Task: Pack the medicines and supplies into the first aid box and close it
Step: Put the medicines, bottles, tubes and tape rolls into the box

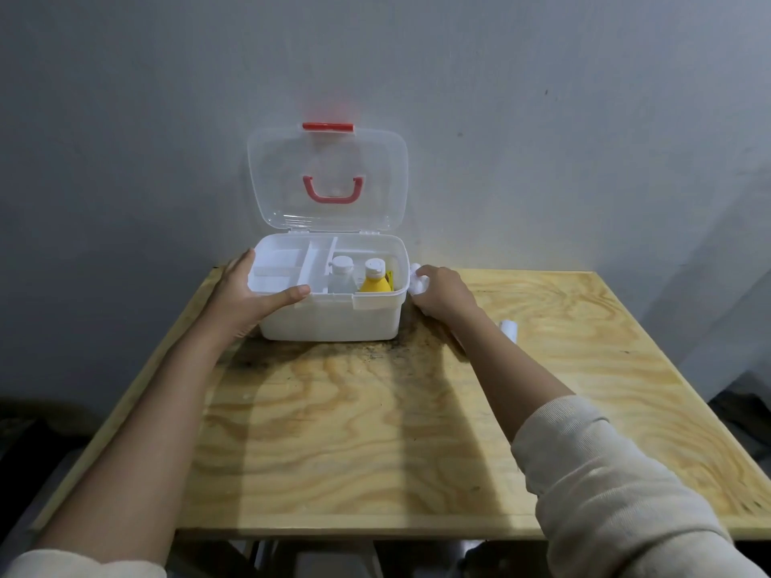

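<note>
The first aid box stands at the far edge of the table, its clear lid raised against the wall. Inside the box, a white tray fills the left part; to the right of it stand a clear bottle and a yellow bottle, both white-capped.

The left hand clasps the box's left front corner, fingers spread wide along the side and thumb laid across the front rim. Just right of the box, the right hand has its fingers curled around something white, mostly hidden and hard to make out. Farther right of the box lies a small white roll, partly covered by the forearm.
</note>
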The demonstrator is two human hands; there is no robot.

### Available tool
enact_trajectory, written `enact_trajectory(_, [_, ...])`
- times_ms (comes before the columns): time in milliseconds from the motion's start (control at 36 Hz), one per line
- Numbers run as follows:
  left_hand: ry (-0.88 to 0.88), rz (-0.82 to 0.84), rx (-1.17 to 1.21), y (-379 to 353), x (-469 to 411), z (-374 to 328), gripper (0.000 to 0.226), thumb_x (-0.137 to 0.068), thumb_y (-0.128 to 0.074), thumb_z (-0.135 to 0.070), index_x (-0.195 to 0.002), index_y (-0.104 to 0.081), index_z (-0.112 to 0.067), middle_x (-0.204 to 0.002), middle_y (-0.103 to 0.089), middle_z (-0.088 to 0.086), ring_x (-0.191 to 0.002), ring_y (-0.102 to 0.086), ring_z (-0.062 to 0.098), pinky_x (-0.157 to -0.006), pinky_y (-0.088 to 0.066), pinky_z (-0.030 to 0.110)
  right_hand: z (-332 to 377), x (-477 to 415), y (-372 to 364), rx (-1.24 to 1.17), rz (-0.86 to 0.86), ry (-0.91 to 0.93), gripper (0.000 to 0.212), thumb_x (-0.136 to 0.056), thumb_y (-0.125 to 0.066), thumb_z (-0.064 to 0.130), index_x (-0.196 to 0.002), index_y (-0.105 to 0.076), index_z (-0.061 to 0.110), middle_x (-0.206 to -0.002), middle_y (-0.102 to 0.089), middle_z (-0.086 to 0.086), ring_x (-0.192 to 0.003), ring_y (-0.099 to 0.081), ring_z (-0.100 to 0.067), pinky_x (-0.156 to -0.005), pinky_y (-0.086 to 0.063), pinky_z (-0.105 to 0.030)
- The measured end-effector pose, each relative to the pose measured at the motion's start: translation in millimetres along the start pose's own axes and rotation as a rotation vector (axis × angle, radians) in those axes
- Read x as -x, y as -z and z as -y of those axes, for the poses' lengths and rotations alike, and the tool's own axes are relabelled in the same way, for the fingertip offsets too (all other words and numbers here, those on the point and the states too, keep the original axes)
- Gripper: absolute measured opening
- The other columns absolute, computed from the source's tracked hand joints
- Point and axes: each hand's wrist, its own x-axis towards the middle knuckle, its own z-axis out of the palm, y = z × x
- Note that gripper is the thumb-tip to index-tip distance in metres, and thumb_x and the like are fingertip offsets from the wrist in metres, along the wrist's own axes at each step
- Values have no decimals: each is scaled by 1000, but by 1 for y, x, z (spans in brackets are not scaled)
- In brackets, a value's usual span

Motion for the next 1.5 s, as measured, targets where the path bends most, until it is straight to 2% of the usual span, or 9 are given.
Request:
enact_trajectory(83, [13, 2, 8, 1, 1, -1, 97, -73, -79, -39, -151, -26, -15, -158, -23, 1, -144, -25, 18, -101, -23, 25, 2, 10, 10, 79, 28, 0, 25, -92, -39, 20, -98, -52, 1, -101, -60, -19, -98, -52, -36, -81, -49, -43])
enact_trajectory(167, [0, -4, 7, 0, 3, -3, 89, -77, -78, -34, -150, -29, -15, -156, -26, 3, -142, -27, 19, -97, -24, 23, 5, 16, 18, 139, 55, -1, 26, -89, -40, 7, -109, -48, -7, -110, -55, -25, -104, -51, -40, -83, -47, -41])
enact_trajectory(306, [7, -10, 10, 0, 3, -3, 92, -76, -78, -34, -151, -27, -15, -157, -25, 1, -143, -26, 17, -98, -22, 22, 2, 7, 10, 279, 52, 43, 14, -84, -32, 3, -94, -41, 5, -74, -36, -6, -81, -44, -34, -67, -39, -41])
enact_trajectory(389, [18, -7, 9, 1, 1, -2, 96, -75, -79, -36, -151, -26, -15, -158, -23, 0, -144, -24, 17, -101, -22, 23, 0, -1, 4, 268, 64, 20, 11, -80, -28, 4, -86, -31, 13, -70, -27, -3, -75, -35, -30, -56, -27, -33])
enact_trajectory(639, [-3, -1, 5, 1, -1, 0, 94, -76, -78, -35, -151, -26, -15, -158, -23, 1, -144, -24, 16, -99, -21, 22, 5, -4, 16, -106, 42, -155, 27, -83, -36, 5, -60, -25, 14, -69, -35, -6, -79, -35, -27, -65, -29, -29])
enact_trajectory(833, [-5, 4, 2, 1, -1, 1, 91, -77, -78, -35, -150, -28, -16, -157, -24, 1, -142, -25, 17, -99, -23, 23, -6, -2, 23, -459, -51, -264, 20, -81, -55, 17, -94, -42, 9, -80, -50, -4, -66, -48, -16, -51, -31, -26])
enact_trajectory(1111, [33, 33, 19, 4, -3, 5, 109, -61, -82, -58, -150, -31, -20, -156, -28, 0, -142, -30, 22, -111, -31, 36, 10, 14, 48, -806, -234, -91, 35, -85, -60, 13, -114, -46, 2, -81, -48, 2, -61, -44, -8, -47, -36, -15])
enact_trajectory(1361, [15, 45, 34, 0, -3, 9, 125, -38, -75, -81, -145, -37, -28, -149, -39, -3, -134, -41, 20, -107, -41, 44, 58, 39, 53, -1011, -139, 94, 32, -85, -61, 9, -109, -41, 10, -91, -51, -2, -77, -53, -16, -67, -46, -28])
enact_trajectory(1500, [29, 26, 54, -3, -12, 16, 126, -31, -74, -85, -141, -41, -31, -143, -47, -6, -128, -48, 19, -104, -45, 45, 80, 49, 36, -1012, -98, 157, 31, -86, -61, 9, -108, -38, 11, -91, -48, -3, -73, -52, -11, -63, -48, -23])
